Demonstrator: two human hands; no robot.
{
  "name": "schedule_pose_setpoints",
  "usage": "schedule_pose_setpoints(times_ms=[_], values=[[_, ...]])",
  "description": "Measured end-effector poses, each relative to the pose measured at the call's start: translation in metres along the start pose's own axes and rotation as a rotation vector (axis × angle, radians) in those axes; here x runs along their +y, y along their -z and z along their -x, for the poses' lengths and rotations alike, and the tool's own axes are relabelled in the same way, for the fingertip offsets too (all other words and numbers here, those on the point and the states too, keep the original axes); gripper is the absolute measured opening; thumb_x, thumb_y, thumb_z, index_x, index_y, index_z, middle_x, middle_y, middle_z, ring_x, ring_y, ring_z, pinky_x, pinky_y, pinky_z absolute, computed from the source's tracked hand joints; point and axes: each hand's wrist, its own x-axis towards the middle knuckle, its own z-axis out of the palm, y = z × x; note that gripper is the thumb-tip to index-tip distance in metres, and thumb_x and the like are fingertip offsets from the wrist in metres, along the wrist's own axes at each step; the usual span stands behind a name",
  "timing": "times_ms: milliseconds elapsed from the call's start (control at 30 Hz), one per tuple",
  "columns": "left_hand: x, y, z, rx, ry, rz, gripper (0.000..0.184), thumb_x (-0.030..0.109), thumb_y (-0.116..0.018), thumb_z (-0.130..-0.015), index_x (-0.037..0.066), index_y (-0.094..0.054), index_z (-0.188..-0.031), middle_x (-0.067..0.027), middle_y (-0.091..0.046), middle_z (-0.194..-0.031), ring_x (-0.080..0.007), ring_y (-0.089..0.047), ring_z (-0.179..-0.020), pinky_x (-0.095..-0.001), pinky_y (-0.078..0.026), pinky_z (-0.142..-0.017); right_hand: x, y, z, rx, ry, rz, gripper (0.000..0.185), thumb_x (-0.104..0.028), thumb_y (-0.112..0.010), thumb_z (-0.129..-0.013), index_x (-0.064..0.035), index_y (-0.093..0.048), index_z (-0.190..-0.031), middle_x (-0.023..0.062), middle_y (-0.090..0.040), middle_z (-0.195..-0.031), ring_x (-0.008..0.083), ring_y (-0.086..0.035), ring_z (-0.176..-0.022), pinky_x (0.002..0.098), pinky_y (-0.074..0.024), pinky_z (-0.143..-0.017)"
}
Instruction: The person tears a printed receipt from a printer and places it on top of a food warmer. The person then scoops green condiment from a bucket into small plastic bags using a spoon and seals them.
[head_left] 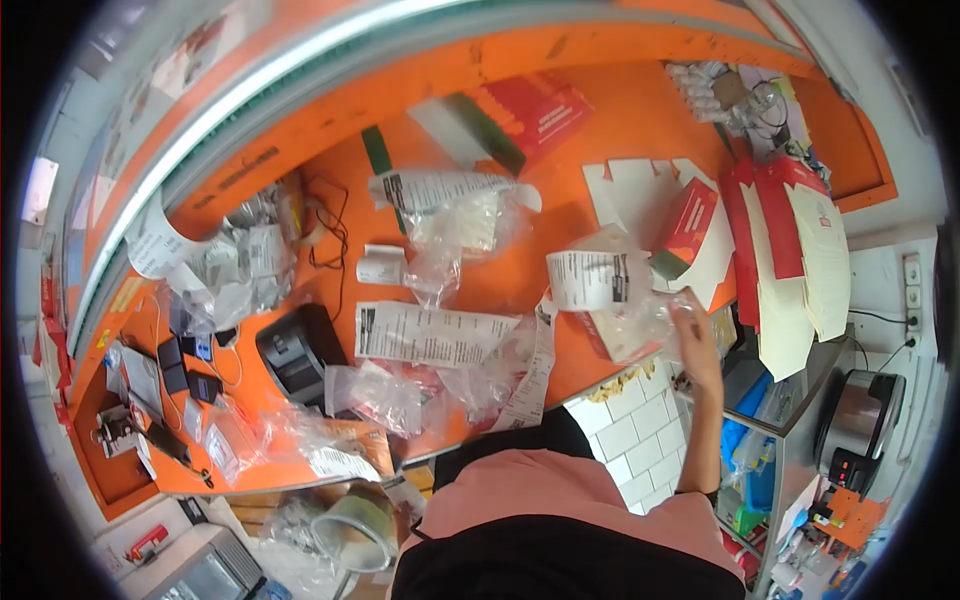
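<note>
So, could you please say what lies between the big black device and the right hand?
From the big black device, the head view shows printed receipts, bare orange counter, then a plastic bag at the right hand.

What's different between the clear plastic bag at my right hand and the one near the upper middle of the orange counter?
The right bag has your right hand at its plastic; the middle bag has no hand on it. The right bag's receipt lies at its left, while the middle bag's receipt spans its upper side. Both are see-through and have printed receipts.
</note>
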Motion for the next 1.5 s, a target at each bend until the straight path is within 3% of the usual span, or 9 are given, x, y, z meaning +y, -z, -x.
schedule_pose_setpoints(times_ms=[333,733,1000,1067,1133,1267,1400,1433,1500], values=[[0.088,-0.061,-0.059,0.096,-0.236,-0.144,0.043,0.030,-0.053,-0.091,-0.006,-0.054,-0.116,-0.0208,-0.061,-0.105,-0.0275,-0.060,-0.092,-0.0376,-0.048,-0.078,-0.191,0.064,0.004,0.346,0.655,0.045,0.046,-0.025,-0.053,-0.093,0.0027,-0.045,-0.128,0.0085,-0.058,-0.107,0.0166,-0.052,-0.101,0.0281,-0.0394,-0.090],[0.083,-0.048,-0.014,0.692,-0.332,0.010,0.042,0.028,-0.052,-0.092,-0.007,-0.054,-0.116,-0.0222,-0.061,-0.106,-0.0274,-0.060,-0.093,-0.0373,-0.047,-0.079,-0.505,-0.020,-0.125,0.196,1.411,-0.094,0.056,-0.035,-0.055,-0.090,0.0051,-0.045,-0.129,0.0152,-0.057,-0.115,0.0153,-0.055,-0.098,0.0262,-0.0434,-0.084],[0.051,0.016,0.045,1.035,-0.110,0.268,0.047,0.028,-0.050,-0.094,-0.007,-0.048,-0.125,-0.0241,-0.058,-0.116,-0.0303,-0.058,-0.103,-0.0367,-0.044,-0.088,-0.541,-0.191,-0.237,-0.057,1.047,-0.166,0.064,-0.044,-0.057,-0.087,0.0053,-0.045,-0.126,0.0224,-0.061,-0.106,0.0251,-0.061,-0.093,0.0375,-0.0489,-0.078],[0.051,0.031,0.023,1.057,-0.164,0.740,0.048,0.031,-0.051,-0.093,-0.006,-0.049,-0.123,-0.0202,-0.058,-0.115,-0.0264,-0.057,-0.102,-0.0341,-0.043,-0.089,-0.541,-0.215,-0.282,0.160,1.248,0.123,0.060,-0.044,-0.056,-0.087,0.0047,-0.049,-0.120,0.0264,-0.060,-0.102,0.0380,-0.060,-0.094,0.0454,-0.0455,-0.085],[0.169,0.048,0.094,0.975,-0.313,0.803,0.044,0.033,-0.054,-0.092,-0.004,-0.055,-0.115,-0.0123,-0.059,-0.106,-0.0194,-0.055,-0.097,-0.0302,-0.043,-0.085,-0.535,-0.232,-0.268,0.073,1.306,0.477,0.060,-0.047,-0.056,-0.086,0.0037,-0.051,-0.117,0.0283,-0.056,-0.110,0.0453,-0.052,-0.105,0.0503,-0.0393,-0.092],[0.284,0.033,0.133,0.784,-0.334,1.052,0.030,0.030,-0.059,-0.090,0.001,-0.059,-0.098,-0.0027,-0.056,-0.090,-0.0108,-0.050,-0.083,-0.0255,-0.042,-0.074,-0.476,-0.251,-0.077,0.660,1.857,0.670,0.049,-0.034,-0.055,-0.089,-0.0009,-0.046,-0.124,0.0204,-0.045,-0.130,0.0358,-0.040,-0.123,0.0446,-0.0345,-0.100],[0.380,0.003,0.189,0.165,-0.472,0.952,0.025,0.024,-0.061,-0.089,0.001,-0.063,-0.095,0.0001,-0.060,-0.086,-0.0076,-0.053,-0.078,-0.0234,-0.043,-0.070,-0.317,-0.258,0.073,-0.931,1.706,0.425,0.055,-0.011,-0.060,-0.082,-0.0085,-0.042,-0.134,0.0162,-0.044,-0.134,0.0364,-0.037,-0.126,0.0479,-0.0351,-0.098],[0.390,-0.010,0.197,0.065,-0.481,0.982,0.025,0.023,-0.062,-0.089,0.001,-0.062,-0.100,-0.0002,-0.061,-0.085,-0.0077,-0.054,-0.078,-0.0233,-0.044,-0.069,-0.305,-0.264,0.112,-1.016,2.120,0.552,0.056,-0.023,-0.062,-0.079,-0.0104,-0.045,-0.131,0.0133,-0.045,-0.133,0.0301,-0.041,-0.123,0.0484,-0.0348,-0.099],[0.393,-0.034,0.195,-0.043,-0.529,1.010,0.031,0.022,-0.063,-0.088,0.001,-0.058,-0.110,-0.0005,-0.062,-0.082,-0.0065,-0.053,-0.069,-0.0223,-0.043,-0.061,-0.241,-0.282,0.123,-1.218,1.887,0.550,0.052,-0.018,-0.063,-0.079,-0.0134,-0.048,-0.129,0.0119,-0.044,-0.133,0.0355,-0.047,-0.116,0.0490,-0.0357,-0.099]])
